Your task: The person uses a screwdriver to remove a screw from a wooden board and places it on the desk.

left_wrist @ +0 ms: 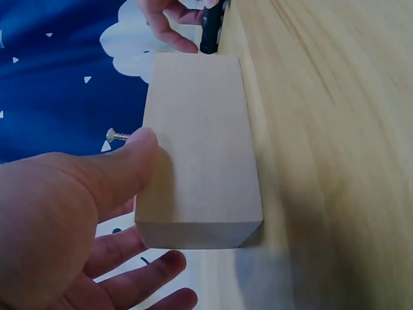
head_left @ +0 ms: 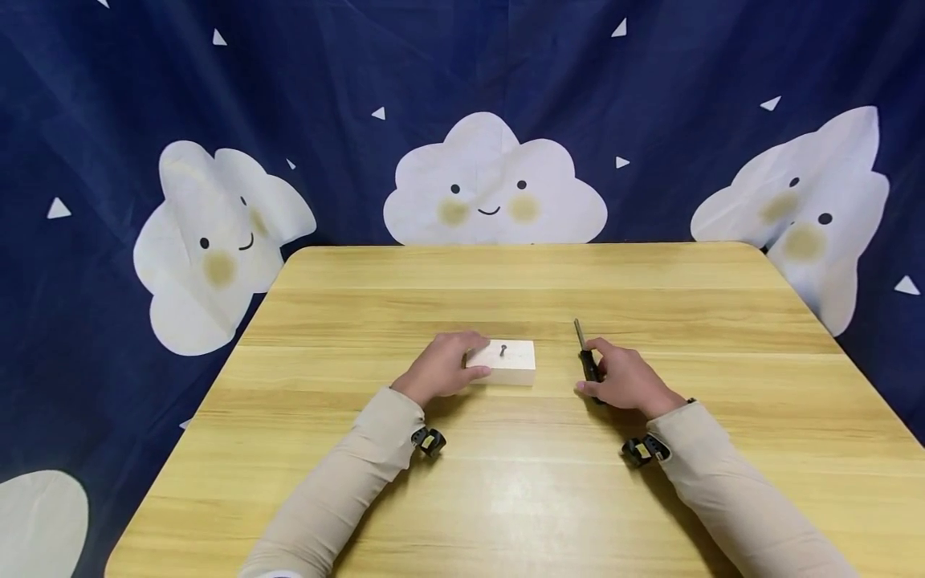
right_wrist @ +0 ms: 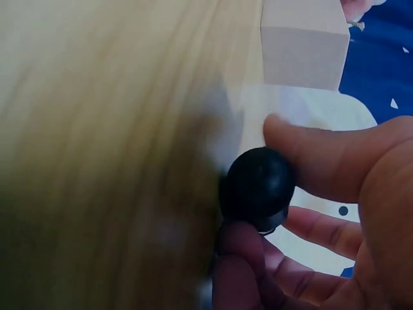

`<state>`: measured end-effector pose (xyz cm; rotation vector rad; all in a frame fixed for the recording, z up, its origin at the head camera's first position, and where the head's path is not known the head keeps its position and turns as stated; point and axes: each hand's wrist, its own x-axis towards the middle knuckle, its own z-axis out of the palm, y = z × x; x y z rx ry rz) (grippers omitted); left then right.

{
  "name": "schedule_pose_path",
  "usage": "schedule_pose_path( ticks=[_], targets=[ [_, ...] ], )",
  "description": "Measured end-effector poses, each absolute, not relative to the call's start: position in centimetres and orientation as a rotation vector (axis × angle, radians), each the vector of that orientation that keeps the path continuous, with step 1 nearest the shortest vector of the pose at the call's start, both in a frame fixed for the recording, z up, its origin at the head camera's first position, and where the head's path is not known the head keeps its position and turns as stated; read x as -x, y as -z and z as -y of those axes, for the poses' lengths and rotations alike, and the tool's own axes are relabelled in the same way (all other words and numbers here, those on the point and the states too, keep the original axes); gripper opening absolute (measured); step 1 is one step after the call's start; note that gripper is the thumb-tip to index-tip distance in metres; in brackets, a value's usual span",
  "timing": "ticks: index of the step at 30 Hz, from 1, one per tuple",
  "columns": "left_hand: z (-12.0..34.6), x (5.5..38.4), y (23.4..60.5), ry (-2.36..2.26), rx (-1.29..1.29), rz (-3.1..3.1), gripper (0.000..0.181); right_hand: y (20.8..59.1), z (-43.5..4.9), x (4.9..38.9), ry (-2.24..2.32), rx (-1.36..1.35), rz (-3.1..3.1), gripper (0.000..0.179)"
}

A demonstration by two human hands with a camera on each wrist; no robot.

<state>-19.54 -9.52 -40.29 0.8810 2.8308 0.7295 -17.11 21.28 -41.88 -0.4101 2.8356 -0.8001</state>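
A pale wooden block (head_left: 515, 375) lies on the table, and a screw (head_left: 503, 351) stands up from its top, leaning slightly. My left hand (head_left: 442, 365) holds the block at its left end. Its thumb (left_wrist: 139, 155) presses the near side, while the other fingers reach to the far side, partly hidden. To the right, a screwdriver (head_left: 589, 365) with a black handle points its metal shaft away from me. My right hand (head_left: 627, 379) has its fingers curled around that handle (right_wrist: 258, 187), with the thumb alongside it. Part of the handle is hidden under this hand.
Both hands work over a wood-grain table (head_left: 499, 514) with rounded far corners. Behind its far edge hangs a dark blue curtain (head_left: 347, 64) with white smiling clouds and small triangles. A dark strapped device (head_left: 429, 441) sits at each wrist.
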Motion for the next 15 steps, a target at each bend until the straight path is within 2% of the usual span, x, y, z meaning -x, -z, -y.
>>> schedule_pose_path(
  ticks=[9,15],
  targets=[
    [9.03,19.73,40.33,-0.743,-0.802,-2.831,0.048,41.62,-21.46,17.12,0.863,0.411,-2.868,0.036],
    [9.03,19.68,40.12,-0.737,-0.849,-2.839,0.045,41.57,-21.72,17.12,0.948,0.434,-2.933,0.034]
  ],
)
